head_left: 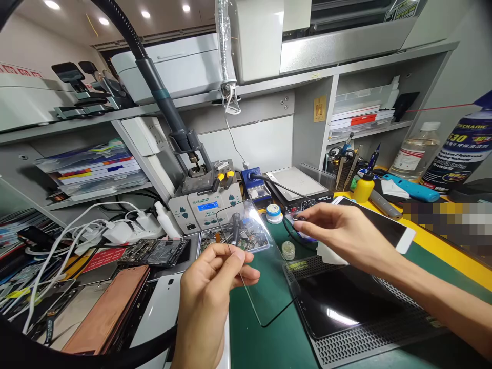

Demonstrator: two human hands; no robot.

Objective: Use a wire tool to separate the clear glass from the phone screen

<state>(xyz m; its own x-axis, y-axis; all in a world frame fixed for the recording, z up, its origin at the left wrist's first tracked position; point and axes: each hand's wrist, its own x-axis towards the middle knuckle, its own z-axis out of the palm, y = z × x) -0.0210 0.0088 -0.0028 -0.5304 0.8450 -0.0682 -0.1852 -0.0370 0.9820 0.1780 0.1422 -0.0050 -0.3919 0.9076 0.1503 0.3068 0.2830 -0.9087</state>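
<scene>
Pinching one edge between thumb and fingers, the left hand (215, 292) holds up a clear panel (261, 287) with a thin black border, which leans from its fingertips toward four o'clock. At two o'clock from that hand is the right hand (342, 228), its thumb and fingertips drawn close together around something small and dark; I cannot tell whether it grips it. Just below, at six o'clock from the right hand, a glossy black screen (338, 302) lies on a perforated grey mat (334, 353). A small clear jar (288, 250) stands at nine o'clock from the right hand, a white phone (407, 240) lies at three, and a yellow bottle (363, 189) stands at one. Farther out, at twelve from the left hand, sits a station with a lit blue display (208, 206); at nine lies a copper-coloured plate (107, 310).
</scene>
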